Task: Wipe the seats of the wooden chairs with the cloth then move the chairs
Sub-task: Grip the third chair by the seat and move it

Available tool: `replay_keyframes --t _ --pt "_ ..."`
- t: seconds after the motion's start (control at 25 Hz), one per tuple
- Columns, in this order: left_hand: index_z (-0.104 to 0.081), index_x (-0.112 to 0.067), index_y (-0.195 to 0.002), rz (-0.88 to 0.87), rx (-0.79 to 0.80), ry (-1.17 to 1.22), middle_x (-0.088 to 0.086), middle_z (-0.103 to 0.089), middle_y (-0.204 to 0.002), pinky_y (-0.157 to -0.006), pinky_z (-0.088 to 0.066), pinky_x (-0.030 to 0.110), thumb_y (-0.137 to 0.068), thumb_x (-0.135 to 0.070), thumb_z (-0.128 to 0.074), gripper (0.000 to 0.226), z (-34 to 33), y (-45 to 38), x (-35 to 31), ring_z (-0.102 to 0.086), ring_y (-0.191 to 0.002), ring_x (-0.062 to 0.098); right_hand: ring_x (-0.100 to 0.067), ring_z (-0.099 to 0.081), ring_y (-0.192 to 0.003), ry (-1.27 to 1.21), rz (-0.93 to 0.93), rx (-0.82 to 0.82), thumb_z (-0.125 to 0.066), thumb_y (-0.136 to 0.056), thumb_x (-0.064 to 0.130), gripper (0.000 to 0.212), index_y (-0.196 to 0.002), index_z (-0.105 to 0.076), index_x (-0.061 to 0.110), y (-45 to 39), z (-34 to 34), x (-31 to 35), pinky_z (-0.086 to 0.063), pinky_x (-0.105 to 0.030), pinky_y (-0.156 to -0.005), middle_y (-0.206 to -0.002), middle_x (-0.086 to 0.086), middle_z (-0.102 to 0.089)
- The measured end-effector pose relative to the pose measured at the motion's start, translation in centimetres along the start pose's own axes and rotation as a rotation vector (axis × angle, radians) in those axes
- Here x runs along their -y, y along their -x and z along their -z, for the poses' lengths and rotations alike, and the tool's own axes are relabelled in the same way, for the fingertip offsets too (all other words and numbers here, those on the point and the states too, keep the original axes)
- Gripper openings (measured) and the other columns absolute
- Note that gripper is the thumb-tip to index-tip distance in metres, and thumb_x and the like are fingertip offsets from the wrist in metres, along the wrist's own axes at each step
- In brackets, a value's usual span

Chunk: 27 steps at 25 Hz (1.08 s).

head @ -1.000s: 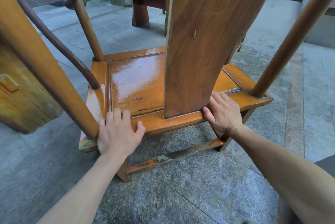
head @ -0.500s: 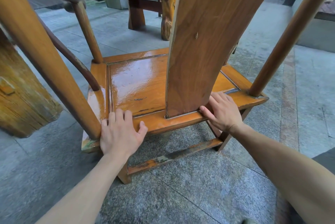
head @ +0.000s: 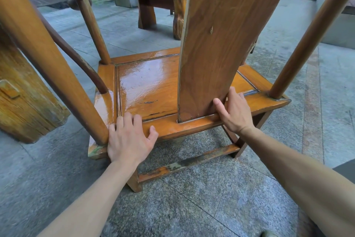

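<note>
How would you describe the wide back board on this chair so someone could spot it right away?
Start at the wooden chair with the glossy orange seat on the grey stone floor. From the seat's near edge, between the left hand and the right hand, rises the back board. It is one wide, flat, brown plank, unlike the round posts either side.

Both bare forearms reach forward and down from the bottom of the view. The left hand [head: 128, 138] lies palm down, fingers straight and slightly spread, thumb angled out to the right. The right hand [head: 235, 114] is also flat, wrist bent, fingers extended forward and thumb raised upward. Neither hand curls into a grip; the 2 hands sit well apart.
</note>
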<state>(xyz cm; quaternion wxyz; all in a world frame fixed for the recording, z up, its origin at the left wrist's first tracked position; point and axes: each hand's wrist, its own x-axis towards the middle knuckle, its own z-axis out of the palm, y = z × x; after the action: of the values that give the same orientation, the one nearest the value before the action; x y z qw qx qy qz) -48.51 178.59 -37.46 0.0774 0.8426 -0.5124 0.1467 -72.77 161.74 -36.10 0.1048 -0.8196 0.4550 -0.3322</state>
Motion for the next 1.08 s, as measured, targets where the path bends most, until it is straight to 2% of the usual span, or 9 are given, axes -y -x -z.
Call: replay_keyframes --t 0.12,0.2,0.32,0.44,0.6,0.72,0.88,1.0,1.08 --pt "-0.060 -0.009 -0.102 -0.017 -0.006 -0.007 0.012 -0.057 -0.097 -0.076 -0.042 0.046 -0.087 -0.054 -0.033 0.055 -0.2 0.1 0.0 -0.052 -0.090 0.032 -0.031 -0.049 -0.086 -0.075 -0.050 -0.038 -0.028 -0.087 0.067 0.071 -0.109 -0.047 0.002 -0.2 -0.5 1.1 -0.036 -0.056 -0.105 -0.086 -0.007 -0.055" --pt "-0.060 -0.008 -0.102 -0.016 -0.007 -0.019 0.012 -0.057 -0.096 -0.074 -0.041 0.046 -0.087 -0.053 -0.034 0.054 -0.2 0.0 0.1 -0.052 -0.089 0.033 -0.042 -0.057 -0.104 -0.096 -0.090 -0.069 -0.028 -0.082 0.078 0.087 -0.116 -0.048 0.000 -0.6 -1.2 1.2 -0.040 -0.055 -0.103 -0.098 -0.017 -0.065" --pt "-0.060 -0.008 -0.102 -0.017 0.001 -0.030 0.013 -0.057 -0.095 -0.072 -0.041 0.046 -0.087 -0.052 -0.035 0.053 -0.2 -0.1 0.0 -0.052 -0.087 0.034 -0.048 -0.053 -0.120 -0.092 -0.117 -0.119 -0.019 -0.076 0.093 0.107 -0.119 -0.049 0.000 -1.1 -2.2 0.5 -0.047 -0.057 -0.092 -0.108 -0.024 -0.065" --pt "-0.059 -0.007 -0.101 0.001 -0.042 -0.007 0.013 -0.056 -0.093 -0.071 -0.039 0.045 -0.085 -0.049 -0.038 0.049 -0.4 0.1 0.0 -0.051 -0.085 0.033 -0.053 -0.044 -0.129 -0.126 -0.031 -0.171 -0.023 -0.079 0.089 0.110 -0.121 -0.052 -0.009 -1.3 -2.8 0.1 -0.043 -0.061 -0.102 -0.114 -0.036 -0.061" --pt "-0.056 -0.007 -0.103 0.041 -0.057 0.045 0.013 -0.055 -0.096 -0.075 -0.039 0.047 -0.083 -0.045 -0.041 0.046 -0.4 0.1 0.2 -0.051 -0.088 0.035 -0.050 -0.049 -0.123 -0.152 -0.047 -0.208 -0.023 -0.077 0.092 0.112 -0.114 -0.055 -0.009 -1.6 -3.4 -0.2 -0.047 -0.055 -0.094 -0.108 -0.033 -0.063" --pt "-0.055 -0.007 -0.105 0.068 -0.048 0.074 0.015 -0.055 -0.098 -0.077 -0.039 0.049 -0.082 -0.044 -0.039 0.046 -0.3 0.3 0.5 -0.050 -0.092 0.037 -0.046 -0.055 -0.113 -0.177 -0.002 -0.260 -0.027 -0.079 0.088 0.102 -0.103 -0.057 -0.006 -1.6 -3.4 0.4 -0.051 -0.051 -0.086 -0.093 -0.028 -0.066" --pt "-0.054 -0.006 -0.105 0.120 -0.079 0.087 0.019 -0.055 -0.099 -0.077 -0.039 0.053 -0.081 -0.044 -0.037 0.048 0.0 0.8 1.2 -0.048 -0.093 0.038 -0.020 -0.047 -0.092 -0.066 0.184 -0.444 -0.033 -0.089 0.073 0.084 -0.087 -0.059 -0.008 -2.5 -3.4 1.8 -0.052 -0.038 -0.079 -0.069 -0.023 -0.067" --pt "-0.055 -0.004 -0.104 0.130 -0.059 0.065 0.020 -0.054 -0.098 -0.077 -0.041 0.053 -0.081 -0.046 -0.037 0.051 0.1 0.0 0.1 -0.050 -0.093 0.040 -0.026 -0.053 -0.096 -0.058 0.172 -0.455 -0.032 -0.090 0.074 0.087 -0.088 -0.060 -0.008 -4.5 -4.6 0.5 -0.050 -0.037 -0.078 -0.069 -0.027 -0.065" --pt "-0.056 -0.003 -0.102 0.144 -0.077 0.054 0.020 -0.054 -0.094 -0.076 -0.040 0.051 -0.080 -0.045 -0.039 0.050 -0.5 -0.1 -1.1 -0.050 -0.089 0.039 -0.047 -0.060 -0.102 -0.105 0.105 -0.411 -0.035 -0.088 0.076 0.089 -0.096 -0.061 -0.009 -5.5 -5.7 -0.6 -0.046 -0.039 -0.081 -0.078 -0.033 -0.064"
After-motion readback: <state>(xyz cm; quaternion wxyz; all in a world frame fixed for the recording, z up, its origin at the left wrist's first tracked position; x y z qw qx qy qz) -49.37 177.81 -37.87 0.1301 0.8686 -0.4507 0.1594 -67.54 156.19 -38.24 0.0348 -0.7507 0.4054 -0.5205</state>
